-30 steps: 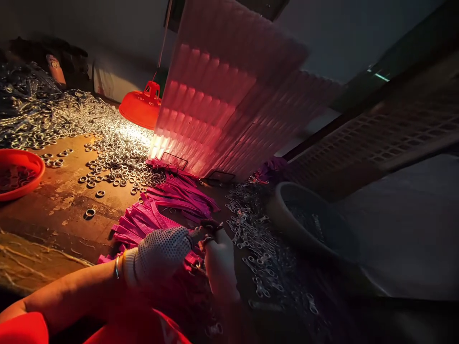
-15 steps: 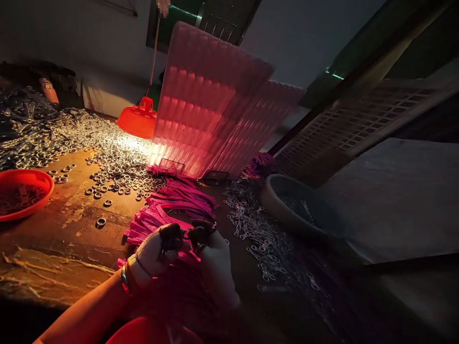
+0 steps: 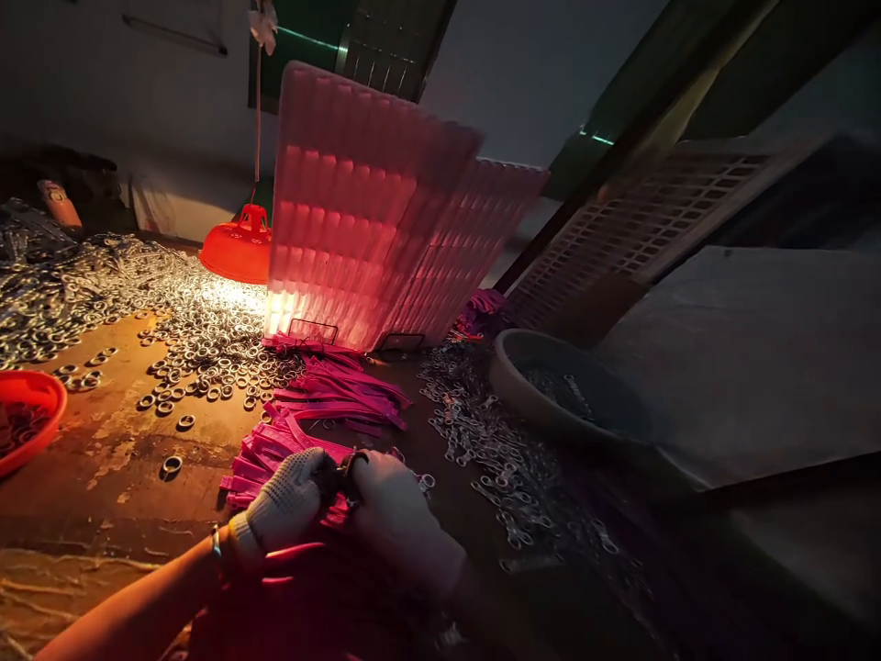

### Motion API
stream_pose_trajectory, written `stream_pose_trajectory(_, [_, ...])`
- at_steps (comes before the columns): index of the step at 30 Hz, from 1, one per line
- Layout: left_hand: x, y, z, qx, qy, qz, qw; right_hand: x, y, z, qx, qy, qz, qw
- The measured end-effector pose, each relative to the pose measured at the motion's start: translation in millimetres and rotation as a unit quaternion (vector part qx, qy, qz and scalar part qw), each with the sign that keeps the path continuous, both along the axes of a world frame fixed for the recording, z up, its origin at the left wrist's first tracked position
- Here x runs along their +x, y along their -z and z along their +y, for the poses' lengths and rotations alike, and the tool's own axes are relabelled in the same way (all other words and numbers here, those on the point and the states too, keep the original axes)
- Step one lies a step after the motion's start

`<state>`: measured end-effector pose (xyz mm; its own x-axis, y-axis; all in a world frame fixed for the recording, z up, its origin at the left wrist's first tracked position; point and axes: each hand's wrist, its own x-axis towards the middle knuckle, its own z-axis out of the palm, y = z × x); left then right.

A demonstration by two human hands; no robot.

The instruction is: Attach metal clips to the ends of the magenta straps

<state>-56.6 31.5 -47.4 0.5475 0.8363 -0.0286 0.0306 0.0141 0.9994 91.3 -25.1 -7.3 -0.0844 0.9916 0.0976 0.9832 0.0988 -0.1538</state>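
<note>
My left hand [image 3: 293,496], in a whitish knit glove with dark fingertips, is closed in a pinch at the front of the pile. My right hand [image 3: 399,514], gloved too, is closed with its fingertips meeting the left ones. What they pinch is small and hidden by the dark fingertips. Bright pink fabric strips [image 3: 344,390] lie in bundles just behind and under both hands. A few metal clasps [image 3: 427,481] lie close beyond my right hand, at the edge of the pink strips.
Left stand a red basin [image 3: 41,408] of small parts and heaped metal rings [image 3: 206,344] under a red lamp [image 3: 238,248]. Ribbed translucent panels [image 3: 358,211] stand upright behind the strips. Metal snap hooks [image 3: 509,487] are scattered on the right before a grey basin [image 3: 509,367].
The view has shifted, so the lamp and panels sit further left and lower. My hands have drawn closer together, and my right hand has turned with its back more toward me.
</note>
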Motion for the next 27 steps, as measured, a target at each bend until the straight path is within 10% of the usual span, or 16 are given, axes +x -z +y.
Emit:
stream_pose_trajectory(4, [12.5, -9.6, 13.7, -0.105, 0.037, -0.008, 0.994, 11.1, -8.7, 5.6, -0.023, -0.015, -0.050, 0.998])
stream_pose_trajectory(10, [44.8, -12.0, 39.8, -0.248, 0.040, -0.083, 0.964, 69.7, 14.9, 39.6, -0.004, 0.033, 0.249, 0.968])
stream_pose_trajectory(17, [63.6, -1.9, 69.1, -0.386, 0.012, -0.057, 0.921, 171.3, 68.4, 106.7, -0.077, 0.175, 0.091, 0.977])
stream_pose_trajectory(21, [73.5, -5.3, 68.3, -0.378, 0.025, -0.040, 0.925, 172.4, 76.8, 100.9, -0.100, 0.175, 0.070, 0.977])
stream_pose_trajectory(27, [91.3, -12.5, 69.1, -0.420, 0.023, -0.044, 0.906, 147.6, 41.4, 75.3, -0.062, 0.120, 0.070, 0.988])
